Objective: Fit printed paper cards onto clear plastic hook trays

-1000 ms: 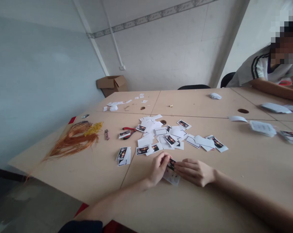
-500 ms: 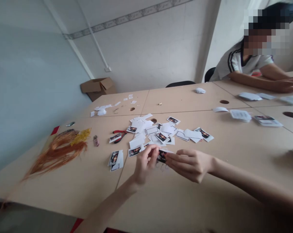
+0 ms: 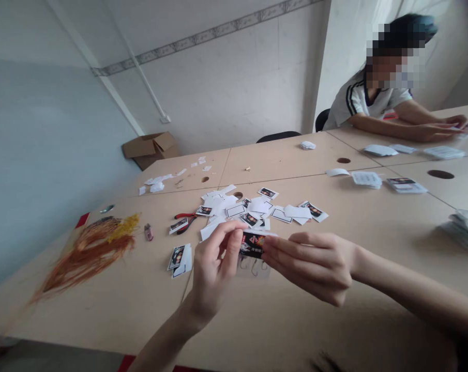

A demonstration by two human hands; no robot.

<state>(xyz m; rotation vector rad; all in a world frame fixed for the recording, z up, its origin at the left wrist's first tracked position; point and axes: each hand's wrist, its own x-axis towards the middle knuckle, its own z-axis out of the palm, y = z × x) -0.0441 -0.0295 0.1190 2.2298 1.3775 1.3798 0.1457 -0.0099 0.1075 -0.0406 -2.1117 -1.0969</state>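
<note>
Between both hands is a small black printed card (image 3: 252, 245) with a clear plastic bag (image 3: 256, 267) hanging below it, and dark fish hooks show inside the bag. My left hand (image 3: 217, 258) pinches the card's left end between thumb and fingers. At the right end, my right hand (image 3: 315, 261) holds it with fingers pressed together. Just beyond the hands lies a loose heap of white and black printed cards (image 3: 236, 209). A few more cards (image 3: 180, 260) lie left of my left hand.
Red-handled pliers (image 3: 186, 222) lie left of the heap. Farther left are orange strands (image 3: 90, 253) and a small pink object (image 3: 149, 232). Stacks of cards (image 3: 366, 179) stand at the right. Across the table sits a person (image 3: 367, 101) with a cardboard box (image 3: 150, 148) at the back left.
Both hands and the held card have come nearer to the camera, and the bag with hooks shows more clearly. The view has shifted slightly right. The other person's hands are raised a little, holding something.
</note>
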